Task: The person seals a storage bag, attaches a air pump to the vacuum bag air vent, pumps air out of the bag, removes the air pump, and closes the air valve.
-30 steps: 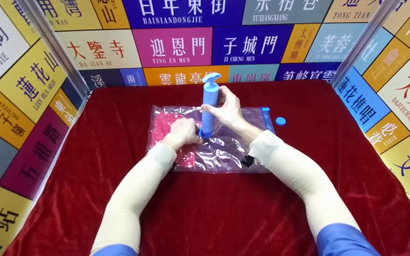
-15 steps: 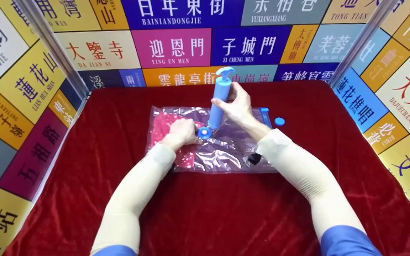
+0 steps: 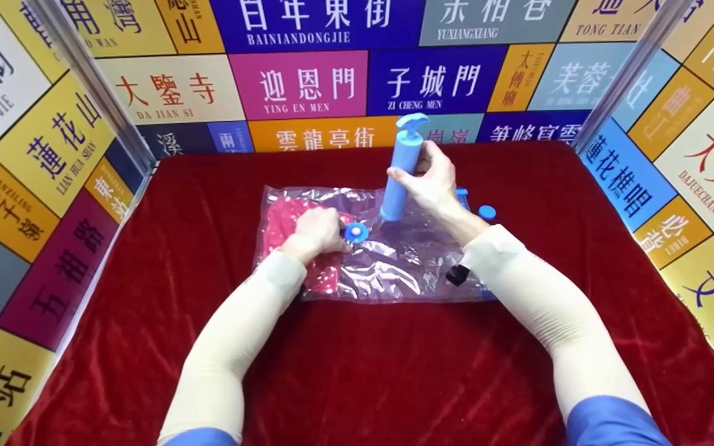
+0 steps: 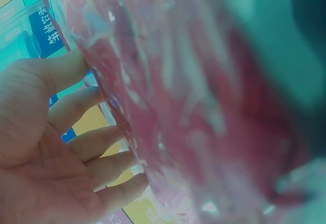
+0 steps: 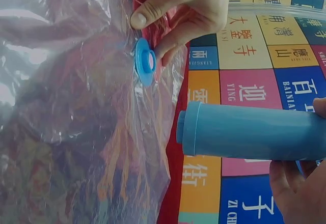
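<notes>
A clear plastic vacuum bag (image 3: 388, 272) lies flat with pink, white-dotted fabric (image 3: 282, 220) in its left part. My left hand (image 3: 317, 228) rests on it beside the round blue valve (image 3: 356, 232). In the left wrist view, its fingers (image 4: 114, 137) are spread and their tips touch the film. With my right hand (image 3: 434, 179) I grip a blue hand pump (image 3: 397, 176), slightly tilted, its handle upward. The right wrist view shows the pump's lower end (image 5: 191, 130) apart from the valve, which has a pale centre.
A small blue round cap (image 3: 486, 212) lies on the dark red cloth (image 3: 394, 371), just right of the bag. A blue strip (image 3: 461, 193) runs along the bag's right end, mostly behind my right arm. Printed panels (image 3: 298, 83) wall the table at the back and sides.
The pump has come off the valve, and my right hand has carried it up and to the right. The valve is uncovered now. My left hand has stayed in place.
</notes>
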{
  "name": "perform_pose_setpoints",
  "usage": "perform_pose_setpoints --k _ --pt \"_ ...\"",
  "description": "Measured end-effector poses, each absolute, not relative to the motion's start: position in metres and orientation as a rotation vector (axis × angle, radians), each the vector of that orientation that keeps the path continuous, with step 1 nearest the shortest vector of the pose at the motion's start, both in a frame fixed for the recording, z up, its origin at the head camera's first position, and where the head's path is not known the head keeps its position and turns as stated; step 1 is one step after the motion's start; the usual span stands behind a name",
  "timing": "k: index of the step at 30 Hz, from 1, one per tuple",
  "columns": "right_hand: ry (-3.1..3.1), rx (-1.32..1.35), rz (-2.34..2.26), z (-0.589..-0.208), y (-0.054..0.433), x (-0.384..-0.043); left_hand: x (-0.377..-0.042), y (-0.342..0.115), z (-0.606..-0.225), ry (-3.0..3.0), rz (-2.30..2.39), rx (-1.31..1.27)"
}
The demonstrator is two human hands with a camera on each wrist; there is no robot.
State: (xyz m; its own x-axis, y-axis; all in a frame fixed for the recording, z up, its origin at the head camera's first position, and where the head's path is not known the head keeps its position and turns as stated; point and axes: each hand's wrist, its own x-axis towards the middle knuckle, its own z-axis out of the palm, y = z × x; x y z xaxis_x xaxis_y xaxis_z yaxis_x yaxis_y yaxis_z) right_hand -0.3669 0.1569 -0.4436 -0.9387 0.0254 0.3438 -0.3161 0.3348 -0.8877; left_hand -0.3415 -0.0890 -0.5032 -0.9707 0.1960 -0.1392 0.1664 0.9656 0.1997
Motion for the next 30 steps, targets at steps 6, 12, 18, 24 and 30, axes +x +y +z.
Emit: perform_pose_setpoints --k 6,12,18,24,30 --pt "-2.319 0.216 1.583 -0.443 0.167 -0.369 -0.341 -0.089 -0.502 2.962 0.28 0.27" --pt "-2.324 0.176 1.562 -0.443 0.175 -0.371 -0.341 -0.09 -0.503 2.982 0.285 0.287" --pt "-2.317 0.14 1.562 -0.442 0.182 -0.37 -0.34 -0.091 -0.503 2.976 0.281 0.31" --pt "-2.317 0.121 1.522 -0.441 0.188 -0.372 -0.34 -0.09 -0.502 2.979 0.286 0.284" --pt "-2.317 0.075 1.48 -0.441 0.198 -0.376 -0.34 -0.091 -0.501 2.976 0.285 0.301"
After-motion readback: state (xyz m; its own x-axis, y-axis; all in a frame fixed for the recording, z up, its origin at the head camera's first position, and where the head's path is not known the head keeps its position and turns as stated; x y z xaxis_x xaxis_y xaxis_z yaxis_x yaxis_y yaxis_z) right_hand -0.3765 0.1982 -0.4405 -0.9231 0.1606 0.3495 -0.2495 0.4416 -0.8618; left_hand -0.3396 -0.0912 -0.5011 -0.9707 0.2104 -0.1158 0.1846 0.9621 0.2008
